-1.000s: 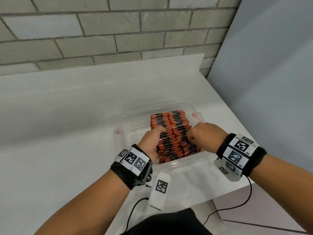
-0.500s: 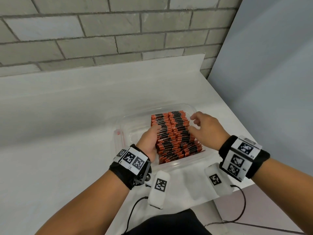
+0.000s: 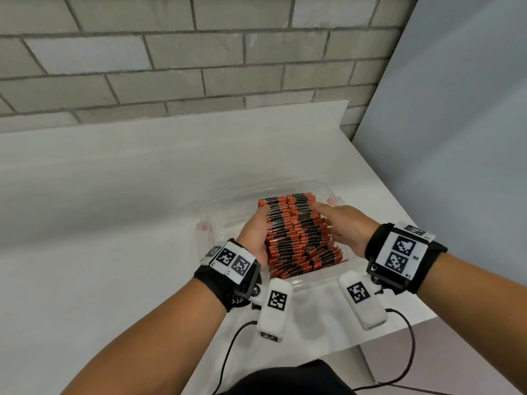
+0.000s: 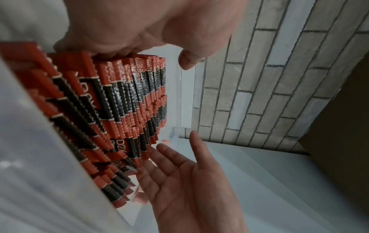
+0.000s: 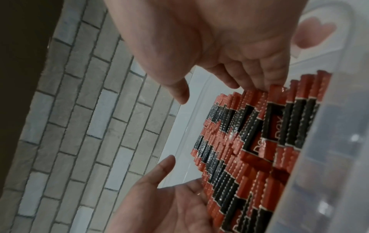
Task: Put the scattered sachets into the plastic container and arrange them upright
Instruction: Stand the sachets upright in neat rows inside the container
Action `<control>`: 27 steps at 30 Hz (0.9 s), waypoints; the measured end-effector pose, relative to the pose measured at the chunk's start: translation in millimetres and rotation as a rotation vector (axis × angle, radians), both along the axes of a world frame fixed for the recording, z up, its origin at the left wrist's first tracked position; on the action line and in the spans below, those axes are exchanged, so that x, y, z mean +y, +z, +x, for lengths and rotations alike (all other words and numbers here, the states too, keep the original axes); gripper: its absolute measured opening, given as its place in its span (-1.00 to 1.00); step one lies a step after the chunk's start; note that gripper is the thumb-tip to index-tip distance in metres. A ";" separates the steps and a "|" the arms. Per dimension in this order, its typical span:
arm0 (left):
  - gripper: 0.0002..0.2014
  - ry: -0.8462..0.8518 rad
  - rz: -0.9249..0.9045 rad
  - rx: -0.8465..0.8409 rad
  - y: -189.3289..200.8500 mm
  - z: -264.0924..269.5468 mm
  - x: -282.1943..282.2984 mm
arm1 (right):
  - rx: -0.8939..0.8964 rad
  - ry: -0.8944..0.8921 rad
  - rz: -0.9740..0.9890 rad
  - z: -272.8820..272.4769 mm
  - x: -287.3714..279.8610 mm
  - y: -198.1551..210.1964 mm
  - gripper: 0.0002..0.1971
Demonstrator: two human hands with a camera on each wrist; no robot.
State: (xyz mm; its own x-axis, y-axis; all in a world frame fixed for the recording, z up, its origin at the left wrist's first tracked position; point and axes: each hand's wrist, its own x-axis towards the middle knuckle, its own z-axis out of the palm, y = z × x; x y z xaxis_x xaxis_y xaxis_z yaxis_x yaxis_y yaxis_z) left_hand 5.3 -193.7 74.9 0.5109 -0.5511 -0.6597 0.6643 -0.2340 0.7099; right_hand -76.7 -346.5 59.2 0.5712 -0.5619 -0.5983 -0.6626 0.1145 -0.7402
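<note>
Two rows of red-and-black sachets (image 3: 293, 232) stand packed upright in the clear plastic container (image 3: 273, 187) on the white counter. My left hand (image 3: 256, 232) lies flat against the left side of the rows, fingers straight. Opposite it, my right hand (image 3: 338, 222) presses the right side with straight fingers. In the left wrist view my left hand (image 4: 151, 31) touches the sachets (image 4: 127, 102) while the right hand's palm (image 4: 189, 173) faces them. The right wrist view shows my right hand's fingers (image 5: 257, 75) on the sachets (image 5: 249, 149), with the left hand (image 5: 169, 197) across.
The container's left part (image 3: 228, 220) holds no sachets, and red latches (image 3: 333, 200) sit at its ends. A brick wall (image 3: 199, 67) stands behind the counter (image 3: 114, 209), a grey panel (image 3: 456, 138) to the right. The counter's edge (image 3: 399, 334) runs close by my right wrist.
Both hands have uncurled. The right hand moved from the near right of the sachets to lie flat along their right side; the left hand flattened against the left side.
</note>
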 end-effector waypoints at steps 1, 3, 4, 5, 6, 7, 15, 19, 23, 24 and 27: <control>-0.72 0.000 -0.010 -0.006 1.4 -0.8 0.5 | 0.016 0.009 -0.015 0.3 2.2 1.0 -0.15; -0.72 0.013 -0.033 0.039 2.0 -1.8 -1.6 | 0.047 0.034 -0.031 1.9 5.1 -0.7 0.00; -0.71 0.019 -0.025 0.034 1.7 -1.9 -2.4 | 0.064 0.043 -0.023 3.4 6.0 -2.1 0.03; -0.70 0.017 -0.008 0.008 3.9 -2.8 -2.2 | 0.074 0.048 -0.027 5.1 8.5 0.1 0.00; -0.70 0.015 0.007 -0.002 5.2 -2.7 -2.3 | 0.080 0.041 -0.042 6.7 10.6 3.9 -0.07; -0.70 0.007 0.012 -0.008 4.2 -1.9 -2.9 | 0.073 0.020 -0.055 6.9 12.2 7.9 -0.15; -0.66 0.003 0.053 -0.042 15.7 6.4 -3.0 | 0.062 -0.058 -0.063 17.9 6.8 4.0 -0.17; -0.68 -0.031 0.051 -0.027 15.5 6.1 -6.2 | 0.011 -0.110 -0.030 18.0 -0.4 0.0 -0.03; -0.68 -0.023 0.070 0.011 14.1 12.1 -4.8 | 0.035 -0.077 0.008 16.3 4.1 15.9 -0.29; -0.68 -0.031 0.089 0.006 11.8 19.1 -4.9 | 0.035 -0.070 0.010 15.3 3.1 17.9 -0.34; -0.30 -0.029 0.112 0.030 12.8 33.0 -1.4 | 0.032 -0.048 0.003 12.9 1.0 29.5 -0.31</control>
State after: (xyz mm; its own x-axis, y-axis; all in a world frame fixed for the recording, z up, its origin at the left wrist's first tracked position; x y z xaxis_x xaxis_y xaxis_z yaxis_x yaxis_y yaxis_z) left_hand 38.2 -195.1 87.7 0.4748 -0.4873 -0.7329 0.6764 -0.3307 0.6581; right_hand -63.7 -345.5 88.7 0.5242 -0.5865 -0.6174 -0.6795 0.1490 -0.7184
